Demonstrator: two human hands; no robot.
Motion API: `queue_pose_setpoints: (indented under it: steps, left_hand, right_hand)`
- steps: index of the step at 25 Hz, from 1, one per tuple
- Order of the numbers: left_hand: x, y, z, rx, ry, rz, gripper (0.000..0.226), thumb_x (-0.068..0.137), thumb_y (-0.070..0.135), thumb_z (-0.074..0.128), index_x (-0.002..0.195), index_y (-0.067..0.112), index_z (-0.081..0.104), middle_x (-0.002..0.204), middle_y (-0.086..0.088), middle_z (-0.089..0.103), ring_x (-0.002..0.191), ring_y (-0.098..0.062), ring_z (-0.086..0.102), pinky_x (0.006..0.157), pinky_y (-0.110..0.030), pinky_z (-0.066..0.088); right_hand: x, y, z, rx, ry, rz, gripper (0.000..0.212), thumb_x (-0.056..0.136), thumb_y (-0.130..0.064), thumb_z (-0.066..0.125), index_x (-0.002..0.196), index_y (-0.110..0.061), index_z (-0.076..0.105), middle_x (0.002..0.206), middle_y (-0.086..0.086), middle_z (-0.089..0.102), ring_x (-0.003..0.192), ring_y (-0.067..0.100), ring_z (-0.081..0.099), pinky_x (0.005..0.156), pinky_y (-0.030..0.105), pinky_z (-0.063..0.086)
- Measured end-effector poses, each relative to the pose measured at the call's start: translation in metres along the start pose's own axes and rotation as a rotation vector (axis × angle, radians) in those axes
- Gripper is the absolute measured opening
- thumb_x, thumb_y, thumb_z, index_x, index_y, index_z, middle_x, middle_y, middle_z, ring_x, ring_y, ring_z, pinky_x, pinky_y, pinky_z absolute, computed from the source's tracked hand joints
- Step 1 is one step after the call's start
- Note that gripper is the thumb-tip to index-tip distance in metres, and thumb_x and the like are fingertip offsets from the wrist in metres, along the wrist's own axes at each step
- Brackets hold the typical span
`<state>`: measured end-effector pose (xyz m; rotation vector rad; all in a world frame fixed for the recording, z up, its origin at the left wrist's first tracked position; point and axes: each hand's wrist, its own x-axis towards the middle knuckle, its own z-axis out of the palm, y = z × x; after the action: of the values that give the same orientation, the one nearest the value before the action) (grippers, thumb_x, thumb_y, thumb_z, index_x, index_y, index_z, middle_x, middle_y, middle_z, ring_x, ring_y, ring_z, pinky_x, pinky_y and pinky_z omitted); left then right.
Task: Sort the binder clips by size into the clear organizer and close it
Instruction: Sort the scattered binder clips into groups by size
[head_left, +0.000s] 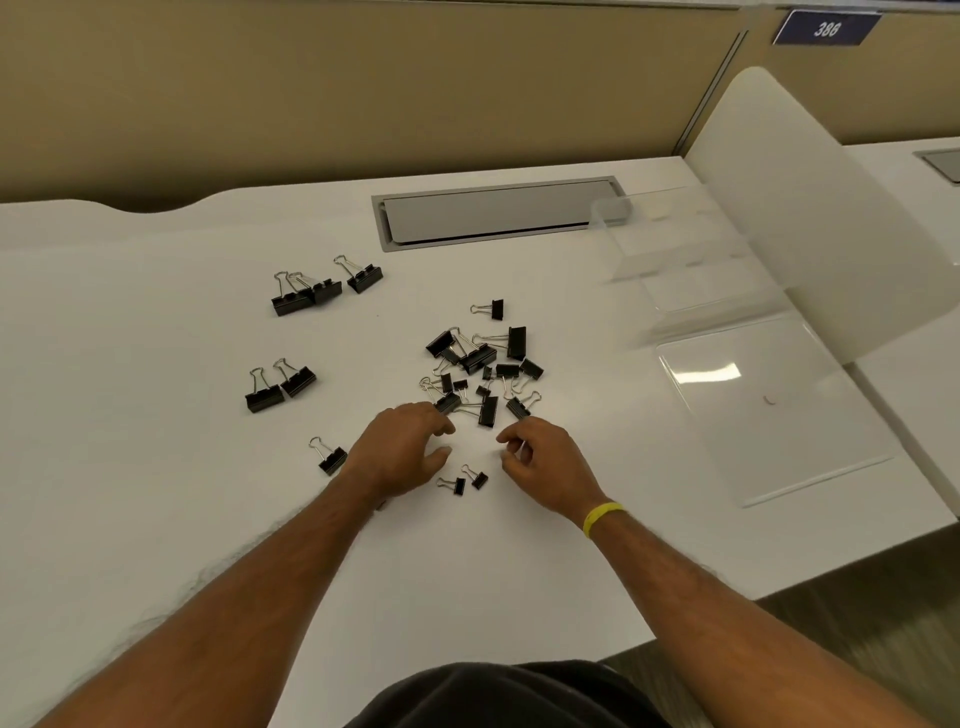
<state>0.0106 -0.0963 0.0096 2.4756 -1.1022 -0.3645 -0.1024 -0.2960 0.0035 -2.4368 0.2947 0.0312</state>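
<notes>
A pile of several black binder clips (480, 364) of mixed sizes lies mid-table. Sorted groups lie apart: three large clips (322, 286) at far left, two clips (280, 384) below them, one clip (330, 457) by my left wrist, and two small clips (465, 480) between my hands. My left hand (400, 449) hovers at the pile's near edge, fingers loosely bent and empty. My right hand (543, 462) has its fingers curled inward, with a pale glint between them. The clear organizer (675, 260) stands open at the right, its flat lid (769, 415) lying toward me.
A grey cable hatch (493, 213) is set into the white desk (156, 467) behind the pile. A frosted white divider panel (810, 208) rises at the right behind the organizer. A tan partition wall closes off the back. The desk's front edge runs diagonally at lower right.
</notes>
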Motion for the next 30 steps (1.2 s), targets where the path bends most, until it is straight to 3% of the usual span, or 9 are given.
queue_pose_setpoints:
  steps: [9,16,19,22,25,27,30]
  left_hand:
    - [0.053,-0.013,-0.016,-0.076,0.123,-0.137,0.023,0.089,0.032,0.062,0.109,0.023,0.065,0.102,0.006,0.064,0.093,-0.015,0.058,0.077,-0.030,0.045]
    - [0.078,-0.025,-0.018,-0.146,0.144,-0.249,0.029,0.089,0.034,0.063,0.116,0.024,0.063,0.107,0.008,0.063,0.095,-0.011,0.056,0.080,-0.029,0.046]
    - [0.078,-0.030,-0.016,-0.161,0.137,-0.260,0.028,0.089,0.034,0.062,0.116,0.025,0.062,0.104,0.010,0.062,0.094,-0.010,0.056,0.080,-0.029,0.047]
    - [0.076,-0.034,-0.014,-0.167,0.166,-0.269,0.025,0.089,0.033,0.063,0.112,0.025,0.063,0.098,0.011,0.062,0.090,-0.009,0.057,0.078,-0.029,0.048]
    - [0.079,-0.025,-0.019,-0.374,0.333,-0.373,0.018,0.090,0.028,0.063,0.106,0.020,0.067,0.092,0.009,0.065,0.084,-0.007,0.061,0.075,-0.025,0.050]
    - [0.088,-0.018,-0.026,-0.653,0.428,-0.511,0.021,0.092,0.028,0.061,0.108,0.016,0.067,0.090,0.006,0.069,0.082,-0.007,0.066,0.074,-0.024,0.054]
    - [0.097,-0.007,-0.037,-1.152,0.421,-0.664,0.025,0.095,0.028,0.058,0.113,0.012,0.063,0.094,-0.003,0.073,0.084,-0.014,0.072,0.076,-0.031,0.059]
  right_hand:
    - [0.120,-0.004,-0.044,-0.026,0.134,-0.039,0.017,0.084,-0.017,0.063,0.100,-0.016,0.067,0.089,-0.003,0.061,0.077,0.010,0.056,0.074,0.029,0.052]
    - [0.207,0.018,-0.049,-0.200,-0.077,-0.012,0.039,0.085,-0.012,0.062,0.123,-0.015,0.057,0.125,0.007,0.053,0.117,0.026,0.049,0.099,0.039,0.043]
    - [0.223,0.022,-0.042,-0.252,-0.160,-0.052,0.040,0.084,-0.012,0.063,0.123,-0.018,0.058,0.125,0.005,0.054,0.117,0.025,0.049,0.100,0.040,0.043]
    - [0.225,0.018,-0.039,-0.244,-0.118,-0.081,0.035,0.084,-0.011,0.064,0.119,-0.015,0.061,0.116,0.006,0.059,0.109,0.025,0.054,0.095,0.038,0.046]
    - [0.209,-0.005,-0.035,0.081,-0.014,-0.066,0.039,0.081,-0.015,0.073,0.117,-0.017,0.060,0.106,0.000,0.063,0.093,0.016,0.058,0.087,0.033,0.052]
    - [0.193,-0.025,-0.025,0.280,0.024,-0.103,0.042,0.078,-0.020,0.078,0.115,-0.019,0.060,0.100,-0.003,0.065,0.087,0.013,0.059,0.080,0.024,0.053]
    - [0.170,-0.048,-0.007,0.370,0.065,-0.186,0.041,0.078,-0.021,0.078,0.115,-0.018,0.060,0.098,-0.003,0.065,0.086,0.013,0.061,0.078,0.020,0.053]
